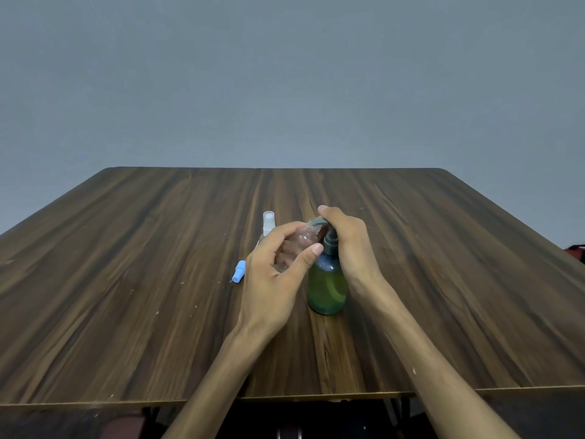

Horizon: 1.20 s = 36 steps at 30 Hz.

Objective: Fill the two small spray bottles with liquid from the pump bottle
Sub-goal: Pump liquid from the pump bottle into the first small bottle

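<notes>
Blue cap (pixel 239 271): lies loose on the table (pixel 126 280).
Left hand (pixel 272 274): I grip the small open bottle (pixel 304 240) round its belly; light, thin, easily squeezed.
Right hand (pixel 345 239): I press the pump bottle (pixel 327 286) head, spout over the neck.

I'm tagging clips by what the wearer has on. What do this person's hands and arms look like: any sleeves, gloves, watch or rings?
Both forearms are bare all the way to the bottom edge of the view, with no sleeve showing. The left hand and right hand wear no gloves. No watch, bracelet or ring shows on the wrists or the visible fingers; some fingers are hidden behind the bottles.
</notes>
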Tool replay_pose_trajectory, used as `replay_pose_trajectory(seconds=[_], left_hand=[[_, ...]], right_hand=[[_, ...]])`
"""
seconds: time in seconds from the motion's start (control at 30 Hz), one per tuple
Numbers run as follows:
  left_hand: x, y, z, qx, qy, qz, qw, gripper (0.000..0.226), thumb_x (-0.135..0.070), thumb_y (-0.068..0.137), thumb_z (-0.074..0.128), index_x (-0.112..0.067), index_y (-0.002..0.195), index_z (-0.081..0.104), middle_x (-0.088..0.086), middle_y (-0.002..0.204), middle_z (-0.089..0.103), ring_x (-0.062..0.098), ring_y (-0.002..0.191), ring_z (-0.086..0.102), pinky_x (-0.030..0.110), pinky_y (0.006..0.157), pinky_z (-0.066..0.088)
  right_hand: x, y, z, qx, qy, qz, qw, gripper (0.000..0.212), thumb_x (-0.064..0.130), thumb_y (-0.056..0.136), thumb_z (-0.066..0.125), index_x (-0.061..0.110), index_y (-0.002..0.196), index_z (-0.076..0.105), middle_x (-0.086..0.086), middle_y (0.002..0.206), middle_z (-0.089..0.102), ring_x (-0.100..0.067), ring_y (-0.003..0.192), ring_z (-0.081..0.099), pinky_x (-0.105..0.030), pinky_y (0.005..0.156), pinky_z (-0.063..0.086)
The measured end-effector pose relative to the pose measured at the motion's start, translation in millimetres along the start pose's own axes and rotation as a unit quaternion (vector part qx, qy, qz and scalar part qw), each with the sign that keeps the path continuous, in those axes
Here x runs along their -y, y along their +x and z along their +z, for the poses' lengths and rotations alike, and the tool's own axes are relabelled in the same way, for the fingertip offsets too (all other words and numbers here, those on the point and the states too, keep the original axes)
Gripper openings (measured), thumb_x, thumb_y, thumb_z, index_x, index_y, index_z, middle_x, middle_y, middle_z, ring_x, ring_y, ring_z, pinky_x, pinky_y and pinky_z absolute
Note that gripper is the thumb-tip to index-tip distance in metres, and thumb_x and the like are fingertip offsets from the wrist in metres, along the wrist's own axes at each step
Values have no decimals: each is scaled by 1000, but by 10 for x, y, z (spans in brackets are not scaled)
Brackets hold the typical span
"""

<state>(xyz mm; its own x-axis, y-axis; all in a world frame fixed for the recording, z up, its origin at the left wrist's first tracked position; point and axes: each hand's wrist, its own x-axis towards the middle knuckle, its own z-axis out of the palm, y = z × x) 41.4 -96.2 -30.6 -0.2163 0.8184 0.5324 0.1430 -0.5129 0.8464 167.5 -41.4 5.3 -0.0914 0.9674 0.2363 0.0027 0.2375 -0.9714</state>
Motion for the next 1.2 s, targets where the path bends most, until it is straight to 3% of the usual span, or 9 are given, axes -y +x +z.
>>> replay_pose_trajectory(seconds=[0.1,0.23,0.37,0.53,0.63,0.77,0.93,1.07,1.2], left_hand=[[-4,18,4,12,7,19,1000,29,-16,98,74,-25,125,70,-8,115,76,11,111,72,21,90,57],[40,30,25,17,0,14,1000,29,-12,99,73,-16,127,69,-5,116,75,11,111,71,22,92,57],[85,4,55,14,-8,12,1000,33,-18,98,73,-16,131,67,-4,120,75,17,115,71,34,97,60],[72,33,47,42,14,45,998,36,-14,104,65,-18,140,63,-4,130,71,21,126,67,39,105,57],[91,29,8,48,11,45,998,38,-12,104,67,-21,140,64,-5,131,72,23,123,68,41,104,56],[97,1,-23,36,16,17,999,36,-16,100,71,-25,135,67,-10,124,73,16,106,71,34,98,57],[94,51,-58,30,10,28,999,35,-17,100,73,-25,134,67,-8,129,73,14,120,70,36,103,57],[141,37,-45,23,31,34,999,36,-24,98,74,-22,134,68,-7,127,73,19,122,68,45,101,58],[190,4,-5,15,37,43,998,37,-28,96,74,-21,132,69,-6,120,73,23,118,69,49,97,58]], right_hand=[[-18,-8,24,-2,-4,-38,999,53,28,104,49,-13,71,54,-25,61,51,-22,53,49,-36,57,40],[-54,-6,22,-20,-30,-69,997,37,24,96,50,-4,78,65,-21,79,65,-21,72,60,-39,66,48],[-49,-40,-11,8,10,-13,1000,56,45,92,52,-9,91,68,-22,84,72,-22,75,66,-33,71,54],[39,-8,-55,47,-14,40,998,55,47,101,56,-6,92,72,-28,91,73,-28,81,68,-48,86,54],[238,90,-141,108,-18,90,990,47,47,95,60,3,93,76,-16,84,73,-22,76,67,-32,77,53],[592,404,-105,134,-160,100,973,40,39,103,53,7,104,78,-9,84,80,-20,72,69,-33,76,52],[696,580,178,210,-347,97,909,37,25,104,45,8,101,78,-12,84,77,-22,58,67,-26,54,53],[551,574,216,212,-407,94,883,47,22,92,37,0,103,77,-14,98,80,-35,88,73,-49,93,58],[559,527,212,206,-400,94,888,52,27,96,32,1,101,77,-10,87,80,-27,79,66,-46,89,55]])
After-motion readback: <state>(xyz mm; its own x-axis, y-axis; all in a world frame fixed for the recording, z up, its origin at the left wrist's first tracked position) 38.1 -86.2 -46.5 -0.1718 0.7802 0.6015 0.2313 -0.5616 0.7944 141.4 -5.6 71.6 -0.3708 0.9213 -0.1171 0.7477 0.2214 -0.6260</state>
